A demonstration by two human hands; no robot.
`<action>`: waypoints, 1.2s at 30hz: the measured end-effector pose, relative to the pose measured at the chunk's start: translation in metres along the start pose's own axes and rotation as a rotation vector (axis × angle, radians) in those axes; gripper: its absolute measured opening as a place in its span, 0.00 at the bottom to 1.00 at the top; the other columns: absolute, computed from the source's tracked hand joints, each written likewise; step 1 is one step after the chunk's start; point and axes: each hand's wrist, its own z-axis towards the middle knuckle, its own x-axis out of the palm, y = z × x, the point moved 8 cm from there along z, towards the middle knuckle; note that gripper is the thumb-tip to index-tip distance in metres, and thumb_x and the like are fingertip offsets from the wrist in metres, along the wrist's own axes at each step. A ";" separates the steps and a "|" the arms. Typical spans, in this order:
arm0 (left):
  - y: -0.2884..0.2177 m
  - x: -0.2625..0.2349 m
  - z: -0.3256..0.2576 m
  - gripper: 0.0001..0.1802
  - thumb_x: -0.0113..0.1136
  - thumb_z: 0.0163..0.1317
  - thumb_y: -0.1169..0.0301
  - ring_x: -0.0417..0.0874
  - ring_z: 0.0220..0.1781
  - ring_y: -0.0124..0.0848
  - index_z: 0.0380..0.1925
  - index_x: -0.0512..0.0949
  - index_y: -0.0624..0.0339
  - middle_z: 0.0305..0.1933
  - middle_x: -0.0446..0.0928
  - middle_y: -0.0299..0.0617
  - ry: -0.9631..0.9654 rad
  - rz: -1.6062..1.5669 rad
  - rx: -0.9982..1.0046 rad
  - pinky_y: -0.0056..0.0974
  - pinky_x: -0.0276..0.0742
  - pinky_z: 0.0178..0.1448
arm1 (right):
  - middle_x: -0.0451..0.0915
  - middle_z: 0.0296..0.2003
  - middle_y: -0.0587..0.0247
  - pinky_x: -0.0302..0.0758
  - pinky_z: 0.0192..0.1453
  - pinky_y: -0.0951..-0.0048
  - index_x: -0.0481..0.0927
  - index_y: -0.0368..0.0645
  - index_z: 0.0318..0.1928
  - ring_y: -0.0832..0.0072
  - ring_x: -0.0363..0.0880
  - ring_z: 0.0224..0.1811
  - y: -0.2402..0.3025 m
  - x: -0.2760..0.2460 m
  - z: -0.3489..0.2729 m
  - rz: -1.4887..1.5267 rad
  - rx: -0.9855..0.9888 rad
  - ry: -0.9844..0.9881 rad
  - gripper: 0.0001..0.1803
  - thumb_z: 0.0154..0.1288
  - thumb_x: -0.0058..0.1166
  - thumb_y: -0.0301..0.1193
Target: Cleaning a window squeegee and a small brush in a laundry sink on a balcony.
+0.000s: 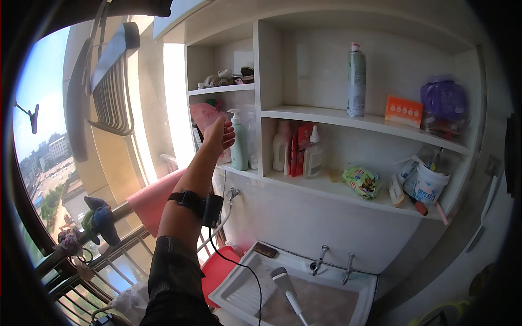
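Observation:
My left hand (pixel 219 135) reaches up to the lower left shelf compartment, its fingers curled in. Against its upper side is a pink sheet-like thing (pixel 203 113) with a darker pattern; whether the fingers grip it is hidden. Just right of the hand stands a pale green pump bottle (pixel 239 142), with a clear bottle (pixel 252 140) beside it. A black strap with a small box (pixel 212 211) is round my forearm, and a cable hangs from it. My right hand is out of view.
Below is a white sink (pixel 365 304) holding cloudy water and a grey-and-white long-handled tool (pixel 285 286). A red basin (pixel 220 271) stands left of it. A spray can (pixel 356 81) and orange box (pixel 403 111) occupy the upper shelf. Pink cloth (pixel 155 201) hangs over the window rail.

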 end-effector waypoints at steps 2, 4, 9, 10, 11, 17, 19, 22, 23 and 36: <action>-0.017 0.003 0.012 0.12 0.55 0.63 0.58 0.75 0.23 0.27 0.32 0.76 0.55 0.24 0.73 0.32 0.042 -0.009 0.011 0.35 0.74 0.32 | 0.86 0.34 0.53 0.80 0.37 0.53 0.84 0.47 0.43 0.47 0.85 0.33 0.000 0.002 0.002 0.003 -0.005 0.001 0.14 0.63 0.60 0.42; -0.025 0.007 0.022 0.14 0.55 0.64 0.57 0.69 0.18 0.24 0.28 0.76 0.56 0.20 0.71 0.31 0.012 -0.028 0.018 0.32 0.69 0.28 | 0.86 0.34 0.53 0.80 0.37 0.53 0.84 0.47 0.43 0.47 0.85 0.33 -0.001 0.002 0.003 0.008 -0.006 -0.002 0.14 0.64 0.61 0.42; -0.028 0.011 0.037 0.17 0.54 0.66 0.56 0.65 0.16 0.18 0.28 0.76 0.57 0.20 0.71 0.31 -0.076 0.124 -0.070 0.26 0.58 0.18 | 0.86 0.34 0.53 0.81 0.37 0.53 0.84 0.47 0.42 0.47 0.85 0.33 0.000 0.004 0.000 0.011 0.013 -0.012 0.14 0.64 0.61 0.42; -0.025 0.014 0.041 0.16 0.55 0.65 0.56 0.63 0.15 0.17 0.29 0.76 0.57 0.20 0.70 0.30 -0.058 0.110 -0.094 0.25 0.56 0.17 | 0.86 0.34 0.53 0.81 0.37 0.53 0.84 0.47 0.42 0.47 0.85 0.33 0.001 0.007 0.000 0.014 0.020 -0.015 0.13 0.64 0.61 0.42; -0.023 0.014 0.046 0.15 0.56 0.64 0.57 0.61 0.13 0.16 0.29 0.76 0.57 0.19 0.70 0.29 -0.046 0.095 -0.116 0.24 0.54 0.16 | 0.86 0.34 0.53 0.81 0.37 0.53 0.84 0.48 0.42 0.47 0.85 0.33 0.000 0.009 0.000 0.014 0.020 -0.013 0.13 0.64 0.61 0.42; -0.016 0.022 0.070 0.12 0.57 0.61 0.62 0.57 0.11 0.15 0.23 0.70 0.54 0.15 0.63 0.26 0.111 0.003 -0.194 0.23 0.51 0.13 | 0.86 0.34 0.53 0.81 0.36 0.53 0.84 0.48 0.41 0.47 0.85 0.33 0.001 0.015 -0.002 0.011 0.027 -0.017 0.13 0.64 0.61 0.42; -0.015 0.023 0.073 0.13 0.57 0.61 0.63 0.57 0.11 0.15 0.22 0.69 0.53 0.15 0.63 0.25 0.136 0.000 -0.216 0.22 0.50 0.13 | 0.86 0.34 0.53 0.81 0.36 0.53 0.84 0.48 0.41 0.47 0.85 0.34 0.001 0.019 -0.003 0.014 0.027 -0.019 0.13 0.64 0.61 0.42; -0.013 0.025 0.070 0.13 0.57 0.61 0.63 0.56 0.10 0.15 0.21 0.68 0.52 0.15 0.62 0.24 0.179 -0.022 -0.241 0.22 0.49 0.12 | 0.86 0.34 0.53 0.81 0.36 0.53 0.85 0.48 0.41 0.47 0.85 0.34 -0.001 0.023 -0.008 0.012 0.033 -0.020 0.12 0.64 0.61 0.42; -0.014 0.025 0.069 0.13 0.57 0.62 0.64 0.56 0.10 0.15 0.20 0.68 0.52 0.15 0.62 0.24 0.196 -0.037 -0.238 0.21 0.49 0.12 | 0.86 0.34 0.53 0.81 0.36 0.53 0.85 0.49 0.41 0.47 0.85 0.34 -0.002 0.024 -0.009 0.016 0.034 -0.027 0.12 0.64 0.61 0.42; -0.004 0.022 0.076 0.21 0.61 0.68 0.56 0.54 0.12 0.17 0.18 0.65 0.46 0.15 0.59 0.25 0.260 -0.286 -0.168 0.24 0.48 0.13 | 0.82 0.31 0.45 0.79 0.41 0.53 0.81 0.41 0.42 0.46 0.82 0.35 -0.012 0.011 -0.062 -0.118 0.219 0.024 0.21 0.55 0.61 0.44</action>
